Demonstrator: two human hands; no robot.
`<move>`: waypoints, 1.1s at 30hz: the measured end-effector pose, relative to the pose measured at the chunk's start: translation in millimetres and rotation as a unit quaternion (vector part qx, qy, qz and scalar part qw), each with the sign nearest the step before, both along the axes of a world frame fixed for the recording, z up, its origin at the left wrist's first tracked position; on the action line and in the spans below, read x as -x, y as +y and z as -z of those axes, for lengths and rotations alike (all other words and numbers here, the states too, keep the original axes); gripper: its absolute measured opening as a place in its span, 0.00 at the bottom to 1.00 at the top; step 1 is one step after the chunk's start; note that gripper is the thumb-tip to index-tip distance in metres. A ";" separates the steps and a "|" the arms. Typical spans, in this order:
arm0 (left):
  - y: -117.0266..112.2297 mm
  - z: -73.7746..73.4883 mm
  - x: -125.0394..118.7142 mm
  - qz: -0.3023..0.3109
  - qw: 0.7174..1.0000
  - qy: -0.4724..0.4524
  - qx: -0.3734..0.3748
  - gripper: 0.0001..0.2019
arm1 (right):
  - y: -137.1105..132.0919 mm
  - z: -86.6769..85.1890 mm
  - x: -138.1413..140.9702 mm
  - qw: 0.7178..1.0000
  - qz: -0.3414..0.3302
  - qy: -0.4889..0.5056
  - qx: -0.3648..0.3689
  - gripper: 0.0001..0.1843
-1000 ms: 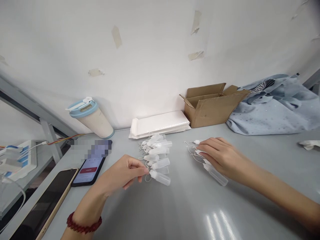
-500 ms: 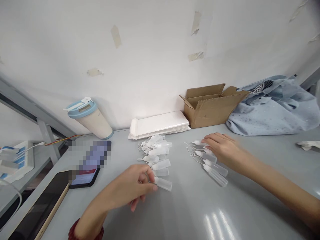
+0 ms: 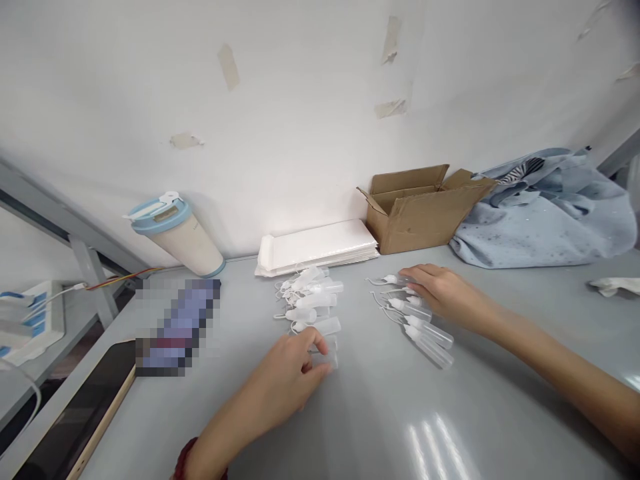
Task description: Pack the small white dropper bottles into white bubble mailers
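Two groups of small clear plastic dropper bottles with white caps lie on the grey table [image 3: 380, 413]. My left hand [image 3: 285, 387] lies over the near end of the left group [image 3: 313, 300], fingers curled on the lowest bottle [image 3: 325, 359]. My right hand [image 3: 440, 293] rests flat on the far side of the right row of bottles [image 3: 417, 320], fingers stretched out over their bodies. A red bead bracelet [image 3: 183, 460] is on my left wrist.
A stack of white flat bags [image 3: 317, 247] lies against the wall, next to an open cardboard box [image 3: 417, 213] and a blue cloth [image 3: 545, 220]. At left are a blue-lidded cup [image 3: 175, 233], a phone [image 3: 175, 327], another dark phone [image 3: 95, 407] and a power strip [image 3: 30, 320].
My left hand moved forward and right, pressing the lowest bottle down at the near end of the left group. My right hand slid back toward the far end of the right row, uncovering its bottles.
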State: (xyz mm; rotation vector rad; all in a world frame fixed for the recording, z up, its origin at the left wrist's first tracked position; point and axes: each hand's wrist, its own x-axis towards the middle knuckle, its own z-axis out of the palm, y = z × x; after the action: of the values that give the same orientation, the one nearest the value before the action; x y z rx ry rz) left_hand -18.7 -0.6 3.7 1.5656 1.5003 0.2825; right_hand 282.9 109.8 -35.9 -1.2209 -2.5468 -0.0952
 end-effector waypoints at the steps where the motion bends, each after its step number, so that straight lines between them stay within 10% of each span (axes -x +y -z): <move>1: 0.4 -0.3 -0.3 0.002 1.000 0.005 -0.006 0.06 | -0.9 -0.4 1.0 1.000 -0.001 0.004 0.002 0.16; 33: 4.4 -1.1 -12.2 -0.082 0.970 -0.229 0.016 0.14 | -71.7 -33.0 47.3 0.960 -0.175 0.218 0.000 0.16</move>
State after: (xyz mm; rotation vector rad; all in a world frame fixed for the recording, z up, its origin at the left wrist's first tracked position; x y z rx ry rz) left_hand -6.5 3.9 4.9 1.2429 1.2573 0.6640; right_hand 235.6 38.1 -2.9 -0.6760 -2.3175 0.2300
